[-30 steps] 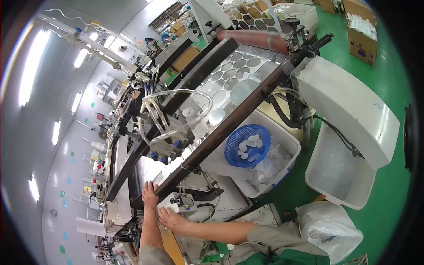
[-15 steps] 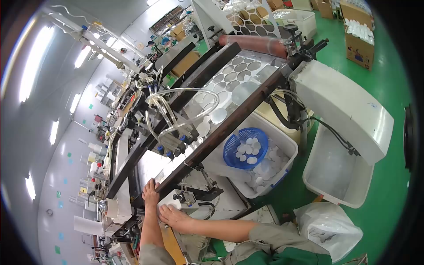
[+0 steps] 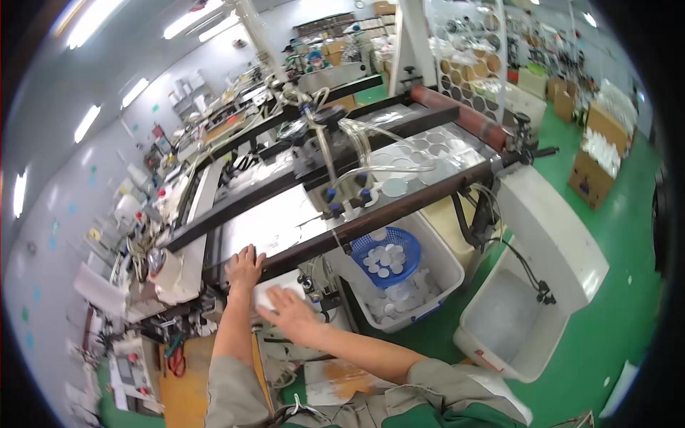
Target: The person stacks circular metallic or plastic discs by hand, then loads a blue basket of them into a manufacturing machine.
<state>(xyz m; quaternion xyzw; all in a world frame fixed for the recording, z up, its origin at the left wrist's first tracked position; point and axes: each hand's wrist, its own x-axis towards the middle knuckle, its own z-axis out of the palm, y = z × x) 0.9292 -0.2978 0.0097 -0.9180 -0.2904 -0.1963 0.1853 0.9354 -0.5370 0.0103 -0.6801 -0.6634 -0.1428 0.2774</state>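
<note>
My left hand (image 3: 244, 268) rests on the near dark rail (image 3: 285, 258) of the machine, fingers spread over its edge beside the bright white sheet (image 3: 267, 220). My right hand (image 3: 291, 312) lies lower and to the right, fingers apart, at a white box-like part (image 3: 280, 285) below the rail; it is slightly blurred. Neither hand shows anything held. Tubes with blue fittings (image 3: 349, 196) hang over the bed right of the sheet. Farther right, a clear sheet with round cut-outs (image 3: 439, 148) runs toward the red roller (image 3: 464, 120).
Under the rail stands a white bin (image 3: 448, 274) holding a blue basket (image 3: 408, 265) with white discs. Another white bin (image 3: 499, 314) stands on the green floor at right. Cardboard boxes (image 3: 594, 171) are behind it. Red-handled tools (image 3: 175, 362) lie at lower left. People (image 3: 360, 44) are far off.
The view has turned, so the machine looks more level and more of the left side shows. My right hand has lifted slightly from its flatter pose on the white part; my left hand stays at the rail.
</note>
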